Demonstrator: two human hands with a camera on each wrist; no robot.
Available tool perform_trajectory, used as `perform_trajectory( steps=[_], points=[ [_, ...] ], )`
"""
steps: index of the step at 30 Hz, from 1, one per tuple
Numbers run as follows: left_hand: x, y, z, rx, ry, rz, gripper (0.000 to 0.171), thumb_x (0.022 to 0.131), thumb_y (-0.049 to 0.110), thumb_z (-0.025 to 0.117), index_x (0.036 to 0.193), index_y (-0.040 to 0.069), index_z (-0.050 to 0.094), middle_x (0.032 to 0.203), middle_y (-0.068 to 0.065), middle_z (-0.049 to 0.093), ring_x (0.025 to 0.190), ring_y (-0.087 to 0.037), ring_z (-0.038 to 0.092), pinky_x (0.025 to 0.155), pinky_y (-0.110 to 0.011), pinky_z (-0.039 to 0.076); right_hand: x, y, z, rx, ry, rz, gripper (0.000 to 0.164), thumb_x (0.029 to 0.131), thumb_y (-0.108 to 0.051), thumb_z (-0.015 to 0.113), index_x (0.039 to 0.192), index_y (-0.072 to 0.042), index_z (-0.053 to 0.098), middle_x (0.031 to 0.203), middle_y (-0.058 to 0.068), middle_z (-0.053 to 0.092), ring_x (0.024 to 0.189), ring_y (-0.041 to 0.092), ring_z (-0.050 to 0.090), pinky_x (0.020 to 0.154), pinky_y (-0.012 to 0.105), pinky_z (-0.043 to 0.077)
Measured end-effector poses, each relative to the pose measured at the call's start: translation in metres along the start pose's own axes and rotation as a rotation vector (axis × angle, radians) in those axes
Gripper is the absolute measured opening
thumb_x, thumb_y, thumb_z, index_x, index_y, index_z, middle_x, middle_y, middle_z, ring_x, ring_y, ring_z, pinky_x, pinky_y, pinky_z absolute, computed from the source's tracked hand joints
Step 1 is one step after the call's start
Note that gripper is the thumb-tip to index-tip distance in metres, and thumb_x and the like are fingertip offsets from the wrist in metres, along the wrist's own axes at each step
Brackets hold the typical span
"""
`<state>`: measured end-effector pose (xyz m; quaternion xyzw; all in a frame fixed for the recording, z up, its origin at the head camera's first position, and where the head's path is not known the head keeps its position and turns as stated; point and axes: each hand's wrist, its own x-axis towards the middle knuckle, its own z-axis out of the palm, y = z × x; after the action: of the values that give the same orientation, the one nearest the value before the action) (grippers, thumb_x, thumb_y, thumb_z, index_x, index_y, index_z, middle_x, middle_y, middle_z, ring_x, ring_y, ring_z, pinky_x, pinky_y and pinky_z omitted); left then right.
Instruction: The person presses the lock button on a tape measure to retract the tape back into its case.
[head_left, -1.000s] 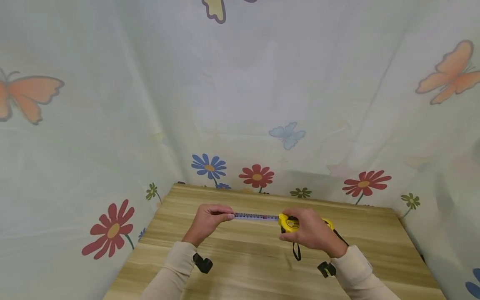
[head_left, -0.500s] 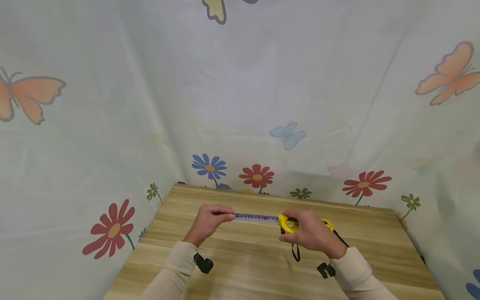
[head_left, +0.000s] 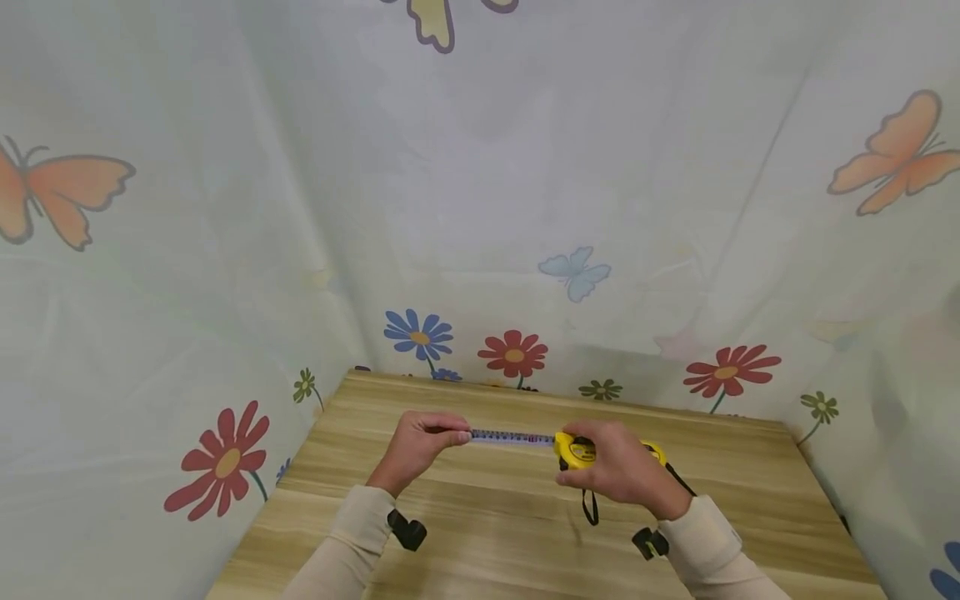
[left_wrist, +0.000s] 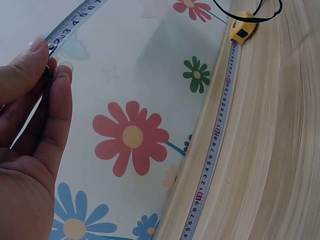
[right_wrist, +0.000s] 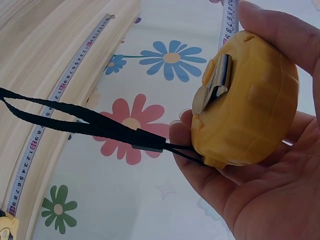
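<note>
Your left hand (head_left: 417, 446) pinches the blade (left_wrist: 75, 25) near its end, your right hand (head_left: 621, 462) curls round the case (right_wrist: 245, 100), above the table (head_left: 480, 517); best hold the blade straight and untwisted

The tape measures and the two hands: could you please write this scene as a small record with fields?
Left-hand grip: pinches the end of the raised blade
Right-hand grip: holds the yellow case of that blade
Strap: black, looped, attached to the held case
Second tape measure: on the wooden table, its blade drawn out
Backdrop: pale, printed with flowers and butterflies
</note>
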<state>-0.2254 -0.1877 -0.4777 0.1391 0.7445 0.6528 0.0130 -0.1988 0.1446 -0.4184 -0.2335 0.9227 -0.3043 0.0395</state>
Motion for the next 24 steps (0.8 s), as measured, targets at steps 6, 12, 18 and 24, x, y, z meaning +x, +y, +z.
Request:
perform_trajectory(
  steps=[6,12,18,24],
  points=[
    [0.0013,-0.0013,0.0006,0.000,0.007,0.005,0.021,0.089,0.017,0.084,0.102,0.001,0.082,0.106,-0.009,0.081,0.093,-0.013,0.077,0.083,-0.027,0.063,0.0018,-0.0004,0.0002,0.009,-0.011,-0.001,0.063,0.080,-0.041,0.090,0.129,-0.008,0.070,0.106,-0.003,0.072,0.081,0.008,0.059,0.071,0.022,0.052],
    [0.0003,-0.0018,0.0009,0.003,0.007,0.008,0.019,0.089,0.015,0.083,0.103,0.001,0.082,0.108,-0.015,0.079,0.093,-0.012,0.076,0.083,-0.027,0.063,0.0031,-0.0015,0.0008,-0.003,-0.010,-0.016,0.062,0.080,-0.042,0.090,0.128,-0.008,0.070,0.104,-0.004,0.072,0.080,0.007,0.059,0.071,0.021,0.052],
    [0.0005,-0.0015,0.0020,0.004,0.001,0.018,0.019,0.090,0.013,0.082,0.104,0.000,0.082,0.112,-0.023,0.077,0.092,-0.010,0.076,0.082,-0.026,0.063,0.0030,-0.0016,0.0019,-0.005,-0.014,-0.013,0.062,0.080,-0.042,0.090,0.129,-0.008,0.071,0.107,-0.003,0.073,0.081,0.006,0.059,0.072,0.021,0.053],
    [0.0014,-0.0021,0.0034,0.014,-0.006,0.003,0.025,0.091,0.014,0.081,0.107,-0.005,0.080,0.114,-0.024,0.076,0.094,-0.009,0.075,0.083,-0.024,0.062,0.0027,-0.0007,0.0026,-0.008,-0.009,-0.013,0.063,0.080,-0.042,0.090,0.129,-0.008,0.070,0.108,-0.002,0.073,0.082,0.006,0.059,0.073,0.022,0.053]
  ],
)
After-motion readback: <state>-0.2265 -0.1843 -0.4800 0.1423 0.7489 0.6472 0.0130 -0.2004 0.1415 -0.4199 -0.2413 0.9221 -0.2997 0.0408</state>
